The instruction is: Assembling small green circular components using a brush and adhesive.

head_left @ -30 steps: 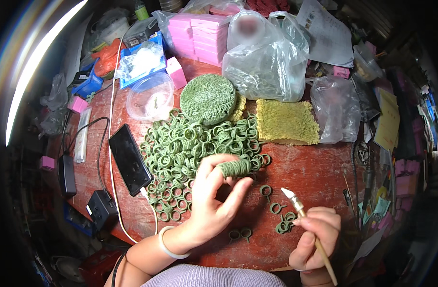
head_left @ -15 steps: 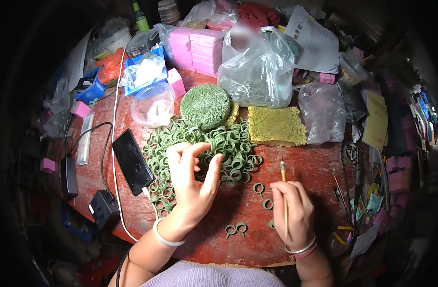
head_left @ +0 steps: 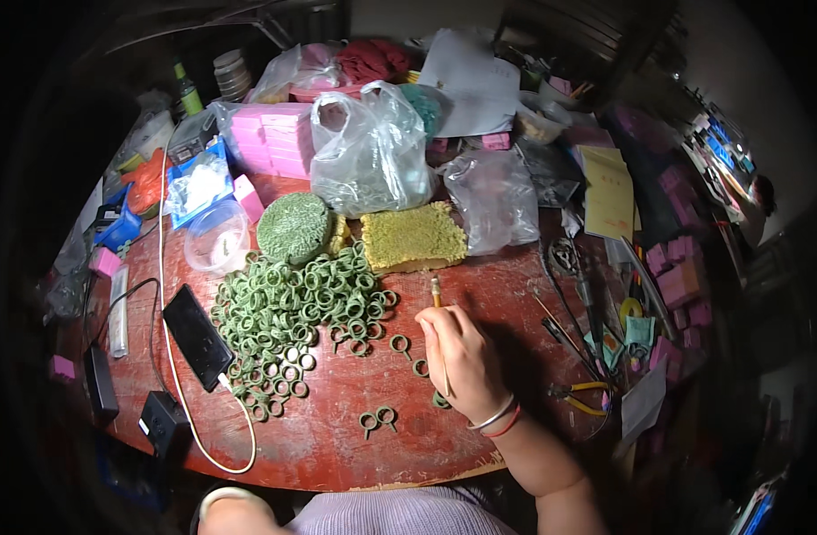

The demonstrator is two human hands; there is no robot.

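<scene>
Right hand (head_left: 462, 357) grip clamped on a thin stick (head_left: 440, 332), green rings (head_left: 288, 312) heaped on red worktop (head_left: 337, 437), left hand (head_left: 234, 510) grip unclear at lower edge

cluttered red wooden table (head_left: 337, 446), dim room

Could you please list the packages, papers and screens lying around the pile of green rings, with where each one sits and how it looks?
Stack of pink boxes: rear left, flat and rectangular.
Clear plastic bag: rear centre, knotted and bulging.
Second clear bag: right of the yellow sponge, crumpled.
Phone: left of the rings, dark blank screen, white cable attached.
Yellow paper sheet: right side, rectangular.
White paper sheet: rear, tilted.
</scene>
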